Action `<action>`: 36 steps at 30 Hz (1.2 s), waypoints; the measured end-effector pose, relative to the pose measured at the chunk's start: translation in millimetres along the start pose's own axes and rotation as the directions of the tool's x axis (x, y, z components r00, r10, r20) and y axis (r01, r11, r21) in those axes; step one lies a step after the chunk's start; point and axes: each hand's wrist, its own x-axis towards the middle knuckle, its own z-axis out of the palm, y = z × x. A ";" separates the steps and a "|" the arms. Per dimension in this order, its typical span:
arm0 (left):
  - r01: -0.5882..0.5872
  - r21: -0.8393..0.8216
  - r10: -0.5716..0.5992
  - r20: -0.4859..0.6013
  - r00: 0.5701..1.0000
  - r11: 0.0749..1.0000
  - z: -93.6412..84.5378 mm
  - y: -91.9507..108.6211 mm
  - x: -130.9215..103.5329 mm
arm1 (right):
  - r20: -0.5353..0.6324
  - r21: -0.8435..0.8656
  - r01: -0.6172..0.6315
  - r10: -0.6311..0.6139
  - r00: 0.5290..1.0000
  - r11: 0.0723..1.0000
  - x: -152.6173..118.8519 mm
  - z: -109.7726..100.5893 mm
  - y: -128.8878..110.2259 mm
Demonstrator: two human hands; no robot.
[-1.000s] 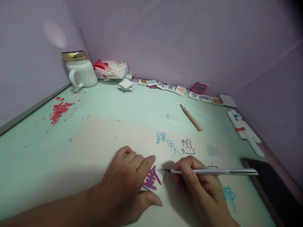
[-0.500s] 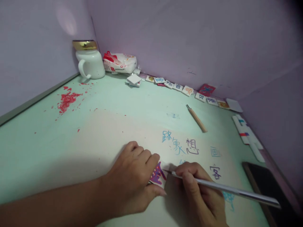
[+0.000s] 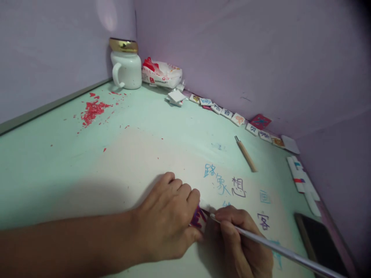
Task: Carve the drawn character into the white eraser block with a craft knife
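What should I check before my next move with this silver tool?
1. Small tile steadied by the left hand: ok.
2. Silver tool held in the right hand: ok.
3. Left fingers well away from the tool's tip: not ok, it points in between forefinger and thumb.
4. Tip touching the tile: cannot tell.
5. Wooden-handled tool clear of both hands: ok.
6. Red shavings clear of both hands: ok.

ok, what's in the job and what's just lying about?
In the job: purple-marked tile under left hand, slim silver tool in right hand.

Seemingly lying about: lidded mug, packet, red scraps, wooden-handled tool, white markers, black slab, tile row.
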 end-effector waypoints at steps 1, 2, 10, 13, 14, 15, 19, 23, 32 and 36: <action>0.001 0.000 -0.001 0.006 1.000 1.000 0.0 0.0 0.0 | 0.004 -0.001 0.008 -0.008 1.000 1.000 0.5 0.3 -0.7; 0.003 -0.002 -0.003 0.011 1.000 1.000 0.1 0.0 0.0 | 0.009 -0.005 0.019 -0.019 1.000 1.000 1.1 0.4 -1.3; -0.002 0.000 0.002 0.009 1.000 1.000 1.1 0.0 -0.5 | 0.058 -0.043 0.064 -0.062 0.996 0.997 3.8 -2.6 -0.5; -0.002 0.004 0.002 0.013 1.000 1.000 0.6 0.0 -0.2 | 0.065 -0.054 0.066 -0.062 0.996 0.996 3.8 -2.2 -0.3; -0.001 0.004 0.001 0.017 1.000 1.000 0.3 0.0 0.0 | 0.071 -0.061 0.060 -0.056 0.996 0.996 3.9 -2.0 -0.3; 0.000 0.005 -0.001 0.019 1.000 1.000 0.2 0.0 0.2 | 0.075 -0.070 0.059 -0.054 0.996 0.996 3.9 -1.7 -0.4; -0.002 0.006 0.001 0.024 1.000 1.000 -0.6 -0.5 1.7 | 0.076 -0.094 0.060 -0.053 0.996 0.994 3.6 -0.7 -1.6; 0.002 0.006 -0.002 0.035 0.999 1.000 -1.9 -0.2 2.8 | 0.068 -0.102 0.053 -0.046 0.997 0.993 2.1 -0.3 -2.9; 0.016 0.006 -0.016 0.031 0.999 1.000 -1.2 0.0 1.9 | 0.065 -0.074 0.069 -0.064 0.996 0.995 3.2 0.4 -1.5; 0.013 0.005 -0.013 0.028 1.000 1.000 -0.7 -0.2 1.5 | 0.055 -0.086 0.065 -0.060 0.997 0.994 2.0 -0.9 -1.4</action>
